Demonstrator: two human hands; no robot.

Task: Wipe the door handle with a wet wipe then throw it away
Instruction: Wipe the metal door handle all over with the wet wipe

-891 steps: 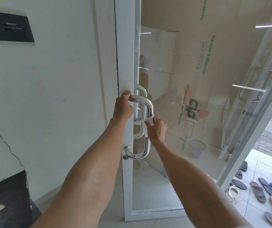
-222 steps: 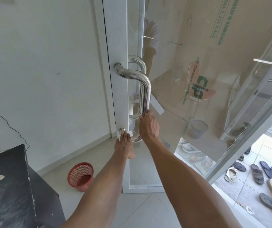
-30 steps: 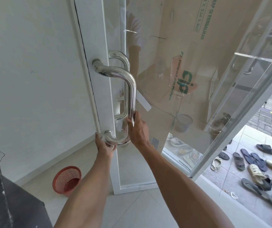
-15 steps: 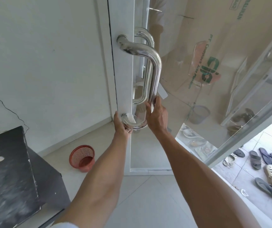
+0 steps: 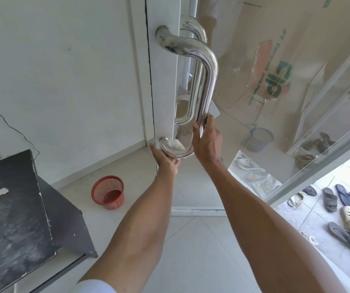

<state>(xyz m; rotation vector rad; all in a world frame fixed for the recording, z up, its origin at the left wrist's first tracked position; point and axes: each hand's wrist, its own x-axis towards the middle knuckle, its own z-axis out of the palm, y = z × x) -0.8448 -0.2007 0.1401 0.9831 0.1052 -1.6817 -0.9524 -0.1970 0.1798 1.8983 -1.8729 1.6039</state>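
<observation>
**Wipe at the foot of the handle, bin within reach**

The wet wipe is a small white scrap pressed against the lower bend of the door handle, where the steel tube curves back to its bottom mount on the white door frame. The left hand cups that bend from beneath, fingers curled round the tube with the wipe trapped between them and the metal. The right hand is closed round the upright bar just above the bend, steadying it; a pale corner shows beside its fingers, but whether that is wipe or a reflection in the glass I cannot tell.

The wipe looks thin, limp and damp, so it should mould to the round tube but may bunch or slide on polished steel; it is best gripped bunched in the fingers, with the tube encircled. The handle is rigid, smooth and fixed.

Smears on the upper arm suggest more wiping is due. A red mesh basket stands on the floor by the wall, near a dark table, a likely place to drop the wipe.
</observation>
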